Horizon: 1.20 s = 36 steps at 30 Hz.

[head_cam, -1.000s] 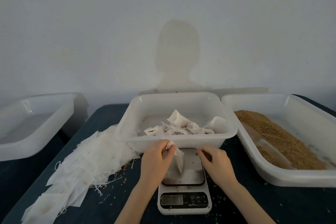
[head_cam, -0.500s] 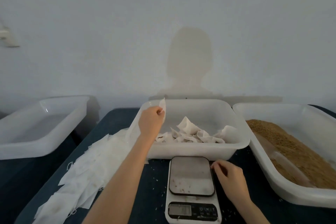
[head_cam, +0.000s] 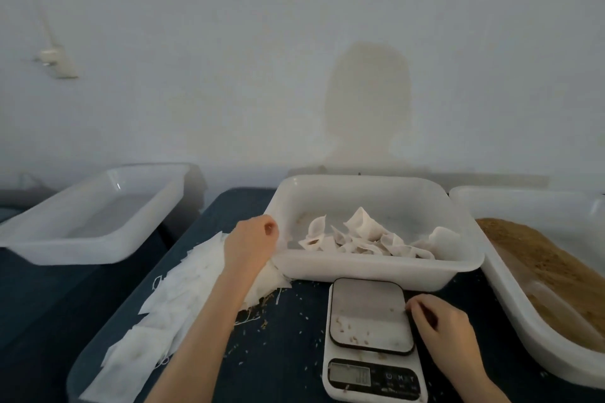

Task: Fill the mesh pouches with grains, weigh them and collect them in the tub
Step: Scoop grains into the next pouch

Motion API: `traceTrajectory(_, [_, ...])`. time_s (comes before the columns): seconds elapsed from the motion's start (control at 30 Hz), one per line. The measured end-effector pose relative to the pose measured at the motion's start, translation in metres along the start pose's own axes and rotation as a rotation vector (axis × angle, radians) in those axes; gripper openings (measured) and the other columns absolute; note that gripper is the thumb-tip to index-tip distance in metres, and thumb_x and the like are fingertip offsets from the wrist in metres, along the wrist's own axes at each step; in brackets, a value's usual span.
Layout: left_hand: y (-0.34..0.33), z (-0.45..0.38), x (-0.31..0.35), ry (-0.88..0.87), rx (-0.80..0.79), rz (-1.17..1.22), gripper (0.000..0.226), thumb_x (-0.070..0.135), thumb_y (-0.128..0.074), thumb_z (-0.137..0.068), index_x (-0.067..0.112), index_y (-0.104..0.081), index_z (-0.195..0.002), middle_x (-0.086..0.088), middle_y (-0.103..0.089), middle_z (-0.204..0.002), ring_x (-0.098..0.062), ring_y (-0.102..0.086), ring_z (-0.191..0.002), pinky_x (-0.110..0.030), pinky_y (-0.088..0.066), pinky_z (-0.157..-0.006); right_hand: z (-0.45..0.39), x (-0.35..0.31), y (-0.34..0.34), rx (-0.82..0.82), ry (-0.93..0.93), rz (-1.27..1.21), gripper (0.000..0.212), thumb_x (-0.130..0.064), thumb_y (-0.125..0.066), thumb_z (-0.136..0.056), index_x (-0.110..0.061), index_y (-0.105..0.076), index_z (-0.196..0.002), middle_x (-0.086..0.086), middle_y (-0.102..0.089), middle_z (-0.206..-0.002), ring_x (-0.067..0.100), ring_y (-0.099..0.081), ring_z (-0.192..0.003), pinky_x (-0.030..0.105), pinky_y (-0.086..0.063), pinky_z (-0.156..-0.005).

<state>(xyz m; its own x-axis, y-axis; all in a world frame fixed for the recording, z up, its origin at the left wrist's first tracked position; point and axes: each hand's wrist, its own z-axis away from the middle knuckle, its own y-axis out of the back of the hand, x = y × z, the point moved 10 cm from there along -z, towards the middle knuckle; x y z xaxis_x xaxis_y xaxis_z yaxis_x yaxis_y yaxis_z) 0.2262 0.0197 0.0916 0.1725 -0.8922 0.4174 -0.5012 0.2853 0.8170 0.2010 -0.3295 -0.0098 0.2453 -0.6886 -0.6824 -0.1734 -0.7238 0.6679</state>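
The white middle tub (head_cam: 376,271) holds several filled mesh pouches (head_cam: 360,235). My left hand (head_cam: 250,242) hovers at the tub's left rim, above the pile of empty pouches (head_cam: 183,288); its fingers are loosely curled and I see nothing in them. In front of the tub stands the white kitchen scale (head_cam: 370,317), its plate bare except for a few stray grains. My right hand (head_cam: 442,324) rests beside the scale's right edge, fingers loosely curled, fingertips touching the plate's rim, holding nothing.
A large white tub of brown grain (head_cam: 556,271) sits at the right. An empty white tub (head_cam: 91,222) stands at the left, beyond the table edge. Loose grains and threads lie scattered on the dark tabletop (head_cam: 294,337). A wall rises close behind.
My left hand lifted the pouch off the scale, carried it over the middle tub's left corner and let it go; the hand now sits lower by the rim. My right hand stayed beside the scale.
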Motion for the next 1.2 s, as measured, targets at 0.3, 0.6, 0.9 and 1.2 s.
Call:
traceTrajectory(0.3, [-0.054, 0.051, -0.083, -0.063, -0.206, -0.293, 0.037, 0.041, -0.049, -0.092, 0.025, -0.053, -0.125, 0.008, -0.048, -0.134, -0.014, -0.044, -0.117, -0.027, -0.042, -0.092, 0.0, 0.0, 0.001, 0.04, -0.013, -0.022, 0.024, -0.01, -0.067, -0.086, -0.03, -0.068, -0.075, -0.015, -0.067, -0.073, 0.0, -0.063, -0.073, 0.015, -0.044, -0.067])
traceTrajectory(0.6, [-0.029, 0.053, -0.075, -0.06, -0.102, -0.125, 0.026, 0.032, -0.044, -0.1, 0.036, -0.066, -0.111, 0.013, -0.064, -0.114, -0.01, -0.056, -0.106, -0.022, -0.042, -0.084, 0.0, -0.02, 0.006, 0.047, 0.026, 0.003, 0.031, -0.013, -0.068, -0.085, -0.04, -0.062, -0.072, -0.016, -0.065, -0.069, 0.001, -0.063, -0.068, 0.018, -0.045, -0.059])
traceTrajectory(0.9, [0.038, 0.066, -0.061, 0.344, 0.156, 0.954, 0.019, 0.02, -0.053, -0.095, 0.028, -0.065, -0.084, 0.018, -0.066, -0.077, -0.008, -0.057, -0.081, -0.019, -0.041, -0.07, 0.004, -0.104, -0.007, -0.084, 0.182, -0.198, 0.027, -0.016, -0.062, -0.089, -0.042, -0.064, -0.079, -0.019, -0.067, -0.075, 0.003, -0.061, -0.063, 0.015, -0.049, -0.059])
traceTrajectory(1.2, [-0.043, 0.107, 0.03, 0.773, -0.266, 1.617, 0.024, 0.021, -0.046, -0.099, 0.012, -0.063, -0.114, -0.006, -0.069, -0.105, -0.021, -0.066, -0.091, -0.033, -0.054, -0.063, 0.019, -0.149, -0.069, -0.448, 0.021, -0.661, 0.014, -0.017, -0.059, -0.093, -0.017, -0.069, -0.083, -0.002, -0.067, -0.064, 0.008, -0.062, -0.062, 0.018, -0.045, -0.055])
